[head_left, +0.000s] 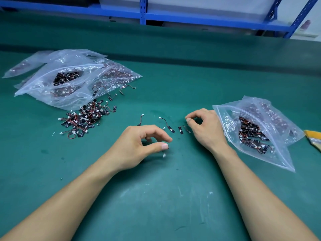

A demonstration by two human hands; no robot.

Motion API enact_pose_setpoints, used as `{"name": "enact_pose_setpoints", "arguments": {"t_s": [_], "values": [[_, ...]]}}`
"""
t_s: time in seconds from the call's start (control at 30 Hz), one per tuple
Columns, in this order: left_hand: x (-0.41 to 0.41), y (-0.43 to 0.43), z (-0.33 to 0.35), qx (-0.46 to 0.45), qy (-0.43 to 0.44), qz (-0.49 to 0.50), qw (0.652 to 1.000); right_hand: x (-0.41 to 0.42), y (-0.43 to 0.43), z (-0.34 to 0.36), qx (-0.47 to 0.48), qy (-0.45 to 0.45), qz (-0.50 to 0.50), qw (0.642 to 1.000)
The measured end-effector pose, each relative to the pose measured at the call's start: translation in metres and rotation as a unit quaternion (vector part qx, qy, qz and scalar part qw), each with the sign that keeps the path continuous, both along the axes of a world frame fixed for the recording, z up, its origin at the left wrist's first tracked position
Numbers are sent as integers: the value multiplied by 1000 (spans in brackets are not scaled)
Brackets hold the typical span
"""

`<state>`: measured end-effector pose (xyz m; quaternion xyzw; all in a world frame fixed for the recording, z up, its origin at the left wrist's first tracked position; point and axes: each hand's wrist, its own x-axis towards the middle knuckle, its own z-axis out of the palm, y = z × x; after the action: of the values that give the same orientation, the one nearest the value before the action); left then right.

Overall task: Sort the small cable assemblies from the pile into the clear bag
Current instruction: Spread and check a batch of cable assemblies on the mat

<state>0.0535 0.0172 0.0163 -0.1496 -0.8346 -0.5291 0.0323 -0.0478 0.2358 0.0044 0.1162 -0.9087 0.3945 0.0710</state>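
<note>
While both forearms reach out over the green worktop (156,202), the left hand (139,145) hovers near the middle with its fingers curled and its thumb drawn in toward them. It pinches a cable assembly (167,149), of which only a dark end shows at the thumb tip, with a white connector just below it. The right hand (206,129) sits further out and to the right, its thumb and forefinger curled so that their tips nearly meet; whether they grip anything cannot be told. Between the two hands lie a few loose assemblies (182,129), each a short wire with a black strip and a white plug. The pile (83,117) of the same parts is spread well to the left, just beside a heap of filled plastic bags (69,79). The clear bag (271,153) lies just to the right of the right hand, its mouth gaping toward that hand and a cluster of assemblies already inside. A yellow object (314,136) pokes in at the right edge, and blue shelving (143,13) runs along the back.
</note>
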Motion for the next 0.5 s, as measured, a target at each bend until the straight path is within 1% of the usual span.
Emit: {"name": "enact_pose_setpoints", "arguments": {"t_s": [0.07,0.13,0.2,0.27,0.33,0.5], "values": [[-2,-3,-3,-62,22,27,997,0,0,0,-1,0,0,1000],[-4,-8,-2,-134,70,42,988,0,1,0,-3,-3,1,1000],[-5,-11,-1,-198,95,27,975,0,0,0,1,-3,2,1000],[-4,-13,0,-233,93,-3,968,0,0,0,4,-2,2,1000],[-3,-13,2,-239,94,-20,966,0,0,0,0,-2,1,1000],[0,-9,5,-208,99,-66,971,0,0,-1,2,-3,1,1000]]}}
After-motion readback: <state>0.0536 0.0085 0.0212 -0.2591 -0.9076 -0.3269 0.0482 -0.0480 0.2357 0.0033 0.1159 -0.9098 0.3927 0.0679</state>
